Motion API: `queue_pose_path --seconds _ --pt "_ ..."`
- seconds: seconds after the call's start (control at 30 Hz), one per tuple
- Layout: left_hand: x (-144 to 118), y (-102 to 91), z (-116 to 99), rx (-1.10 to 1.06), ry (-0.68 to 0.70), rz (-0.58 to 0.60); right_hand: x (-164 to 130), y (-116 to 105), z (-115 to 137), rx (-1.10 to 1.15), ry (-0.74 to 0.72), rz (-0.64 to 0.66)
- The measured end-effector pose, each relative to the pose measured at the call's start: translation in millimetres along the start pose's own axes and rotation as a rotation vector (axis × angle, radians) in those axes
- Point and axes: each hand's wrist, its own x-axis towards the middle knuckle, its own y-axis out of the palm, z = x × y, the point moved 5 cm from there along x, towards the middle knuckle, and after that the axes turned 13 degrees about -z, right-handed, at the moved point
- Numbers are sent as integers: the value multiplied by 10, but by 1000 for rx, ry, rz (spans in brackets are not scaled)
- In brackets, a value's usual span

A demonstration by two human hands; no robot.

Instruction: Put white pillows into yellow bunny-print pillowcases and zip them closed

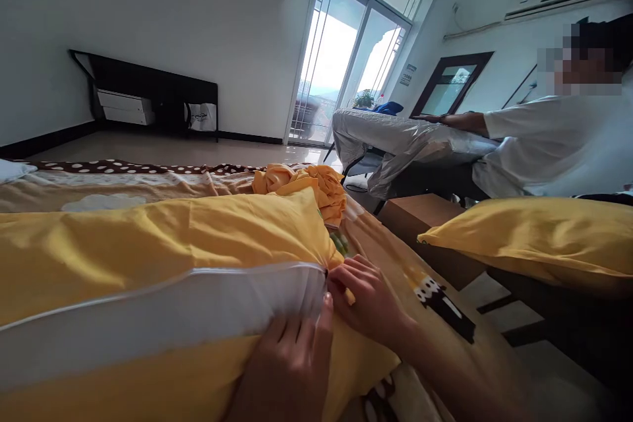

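Left hand (pixel 291 369) presses flat on one yellow pillow (pixel 148 257) while right hand (pixel 368 300) pinches its zipper end (pixel 327 275); a second yellow pillow (pixel 539 237) lies apart

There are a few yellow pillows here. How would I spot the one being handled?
Start at the bed with the patterned cover; the big yellow pillow lies across it nearest the camera. Both hands, left hand and right hand, meet at its end. Unlike the closed yellow pillow on the right, its open seam shows a white inner.

The left hand (pixel 289 359) is laid flat, thumb raised toward the zip end of the pillowcase (pixel 148 244); there the right hand (pixel 368 300) is curled, fingertips pinched.
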Motion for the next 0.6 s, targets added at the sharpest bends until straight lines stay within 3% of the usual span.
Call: queue_pose_path --seconds 0.1,0.2,0.37,0.6 --pt "-21 5 -21 19 9 7 -1 35 28 -149 207 138" --pt "-12 -4 -28 27 8 -9 11 71 66 -255 289 291" --pt "32 -20 -46 51 16 -51 147 97 122 -439 259 470" --pt "-9 -55 -53 99 -5 -87 381 137 232 -506 219 631"
